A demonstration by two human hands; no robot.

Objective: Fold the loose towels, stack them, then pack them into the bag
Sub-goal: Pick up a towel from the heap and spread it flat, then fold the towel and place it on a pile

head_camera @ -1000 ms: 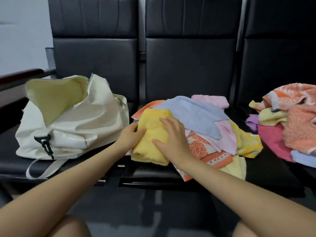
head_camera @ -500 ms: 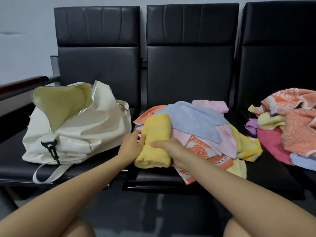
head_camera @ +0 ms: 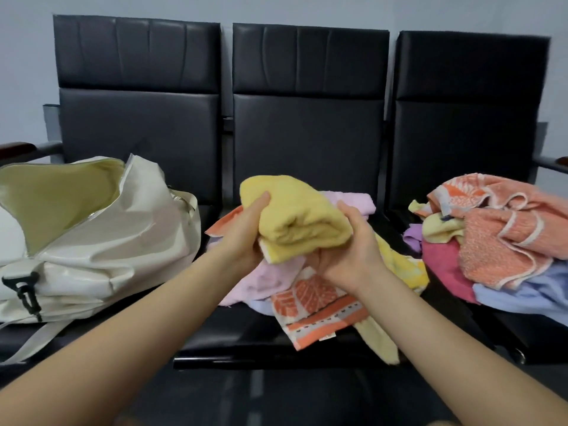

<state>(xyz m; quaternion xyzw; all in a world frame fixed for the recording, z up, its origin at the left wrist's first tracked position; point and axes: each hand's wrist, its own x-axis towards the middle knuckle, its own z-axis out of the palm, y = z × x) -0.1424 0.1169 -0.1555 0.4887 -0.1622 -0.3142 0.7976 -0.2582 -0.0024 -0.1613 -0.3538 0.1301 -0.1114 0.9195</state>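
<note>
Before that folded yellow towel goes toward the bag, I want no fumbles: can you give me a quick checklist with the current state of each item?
1. Left hand grips yellow towel: ok.
2. Right hand grips it from the other side: ok.
3. Towel folded and lifted off the pile on the middle seat: ok.
4. White bag unzipped, mouth open: ok.
5. Room inside the bag: cannot tell.

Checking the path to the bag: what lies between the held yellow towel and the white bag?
In the head view, only the left hand gripping the yellow towel, then bare black seat up to the white bag.
</note>
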